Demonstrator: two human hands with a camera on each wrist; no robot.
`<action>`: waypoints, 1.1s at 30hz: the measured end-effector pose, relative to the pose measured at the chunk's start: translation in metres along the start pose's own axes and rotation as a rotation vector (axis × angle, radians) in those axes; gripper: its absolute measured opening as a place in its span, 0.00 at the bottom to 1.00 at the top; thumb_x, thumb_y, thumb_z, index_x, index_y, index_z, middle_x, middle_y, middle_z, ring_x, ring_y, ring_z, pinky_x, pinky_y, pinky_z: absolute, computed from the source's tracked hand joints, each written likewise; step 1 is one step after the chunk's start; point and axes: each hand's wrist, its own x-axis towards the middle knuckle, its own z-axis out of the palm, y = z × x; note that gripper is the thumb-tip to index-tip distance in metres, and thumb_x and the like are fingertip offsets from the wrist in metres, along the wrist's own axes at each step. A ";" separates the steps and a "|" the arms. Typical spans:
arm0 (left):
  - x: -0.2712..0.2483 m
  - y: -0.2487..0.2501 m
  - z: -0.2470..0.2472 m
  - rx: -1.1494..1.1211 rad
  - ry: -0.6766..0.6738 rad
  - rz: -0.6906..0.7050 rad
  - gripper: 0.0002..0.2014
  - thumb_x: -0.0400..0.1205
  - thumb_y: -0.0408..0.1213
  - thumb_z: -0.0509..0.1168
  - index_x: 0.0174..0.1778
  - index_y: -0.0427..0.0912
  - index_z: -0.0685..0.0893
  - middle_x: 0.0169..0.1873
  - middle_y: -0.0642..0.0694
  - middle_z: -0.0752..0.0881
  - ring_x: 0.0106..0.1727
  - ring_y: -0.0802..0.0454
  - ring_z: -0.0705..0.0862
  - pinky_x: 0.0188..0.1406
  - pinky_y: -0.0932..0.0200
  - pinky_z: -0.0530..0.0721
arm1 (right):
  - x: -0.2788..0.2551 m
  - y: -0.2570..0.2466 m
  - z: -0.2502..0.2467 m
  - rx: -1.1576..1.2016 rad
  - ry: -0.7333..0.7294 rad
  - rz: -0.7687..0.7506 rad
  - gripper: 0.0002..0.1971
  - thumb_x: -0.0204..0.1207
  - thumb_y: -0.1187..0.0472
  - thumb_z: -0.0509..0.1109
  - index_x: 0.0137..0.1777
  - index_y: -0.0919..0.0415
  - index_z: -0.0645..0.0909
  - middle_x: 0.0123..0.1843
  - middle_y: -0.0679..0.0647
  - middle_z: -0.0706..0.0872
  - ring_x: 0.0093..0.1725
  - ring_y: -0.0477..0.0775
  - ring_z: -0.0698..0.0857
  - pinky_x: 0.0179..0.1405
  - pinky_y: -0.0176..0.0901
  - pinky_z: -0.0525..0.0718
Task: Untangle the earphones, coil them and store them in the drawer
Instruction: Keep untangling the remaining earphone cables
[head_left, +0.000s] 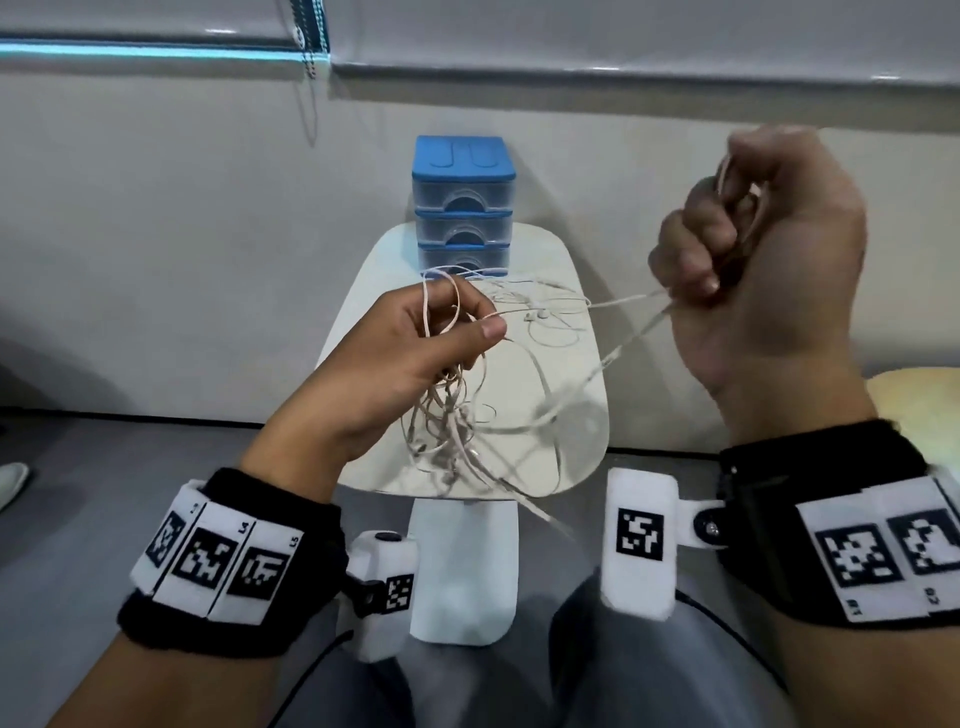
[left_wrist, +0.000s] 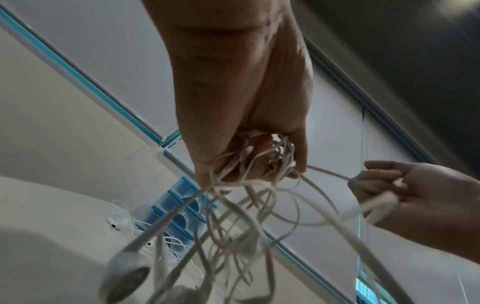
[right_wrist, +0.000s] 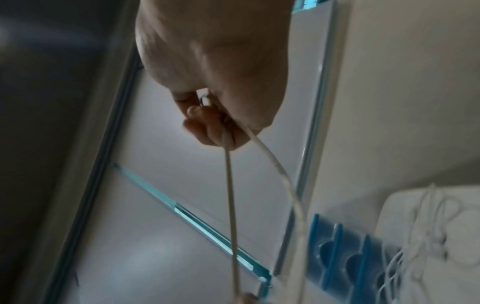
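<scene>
A tangle of pale earphone cable hangs from my left hand, which grips the bundle above a small white table. Two strands run tight to my right hand, raised at the right and curled in a fist round the cable. An earbud dangles close to the left wrist camera. More white earphones lie on the table by a blue three-drawer box, whose drawers all look closed.
The table stands on a white pedestal between my knees. A pale wall with a blind cord is behind. A rounded yellowish surface shows at the right edge. Grey floor lies to the left.
</scene>
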 end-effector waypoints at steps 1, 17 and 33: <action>0.000 0.000 0.001 -0.003 0.005 -0.001 0.06 0.84 0.32 0.70 0.41 0.42 0.83 0.28 0.53 0.75 0.29 0.60 0.73 0.29 0.70 0.72 | 0.000 0.006 -0.001 -0.124 -0.048 -0.002 0.13 0.80 0.61 0.66 0.35 0.55 0.68 0.24 0.50 0.61 0.21 0.50 0.58 0.19 0.35 0.58; -0.006 -0.004 -0.007 0.010 -0.033 -0.064 0.12 0.75 0.42 0.76 0.40 0.35 0.87 0.29 0.48 0.83 0.31 0.58 0.77 0.30 0.67 0.72 | -0.004 0.022 -0.008 -1.022 -0.549 0.147 0.08 0.77 0.62 0.78 0.39 0.65 0.91 0.18 0.42 0.67 0.23 0.48 0.61 0.26 0.39 0.59; -0.005 -0.010 -0.024 0.004 0.129 -0.148 0.04 0.79 0.33 0.75 0.40 0.43 0.89 0.32 0.53 0.83 0.31 0.61 0.73 0.30 0.68 0.70 | 0.007 -0.019 -0.020 -1.547 -0.381 -0.024 0.11 0.72 0.50 0.80 0.33 0.54 0.89 0.17 0.42 0.75 0.19 0.43 0.75 0.18 0.28 0.66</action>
